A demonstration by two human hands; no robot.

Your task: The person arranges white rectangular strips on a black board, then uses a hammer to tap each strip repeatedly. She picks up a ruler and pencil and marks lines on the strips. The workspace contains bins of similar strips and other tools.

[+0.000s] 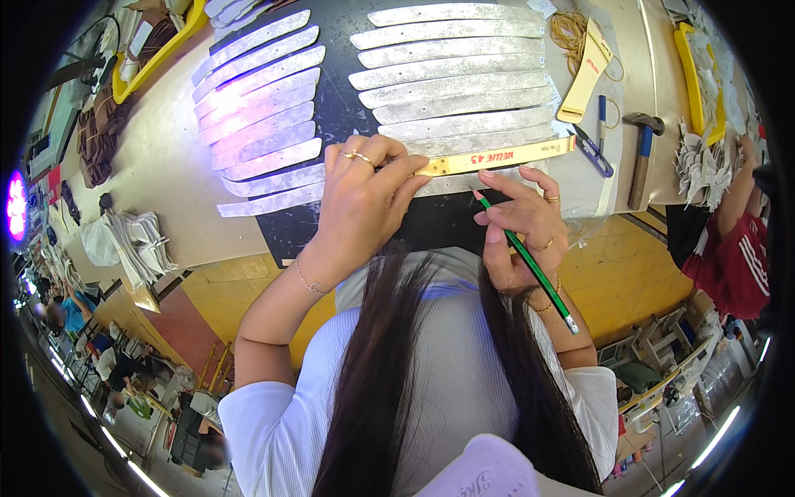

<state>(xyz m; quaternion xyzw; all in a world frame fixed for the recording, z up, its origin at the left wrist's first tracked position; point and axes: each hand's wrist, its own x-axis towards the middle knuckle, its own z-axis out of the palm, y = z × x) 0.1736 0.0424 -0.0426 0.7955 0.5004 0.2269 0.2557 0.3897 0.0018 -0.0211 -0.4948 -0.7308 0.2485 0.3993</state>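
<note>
My left hand [362, 186] pinches the left end of a yellow template strip [497, 158] with red lettering and small holes. The strip lies across the nearest of several whitish-grey curved strips [451, 76] in the right-hand column on a black mat [333, 91]. A green-and-black pencil [538, 277] is gripped in my right hand [527, 225], its point toward the template's lower edge. Some fingertips of that hand are close to the edge; whether they touch it I cannot tell. Left of my left hand lies a second column of grey strips [261, 103], partly covered by it.
At the right lie another yellow template [586, 74], rubber bands [568, 31], a blue pen [602, 116], thread snips [593, 153] and a hammer [641, 161]. Brown bundles [99, 137] and pale bundles [137, 236] are at the left. A red-clad co-worker [737, 257] stands far right.
</note>
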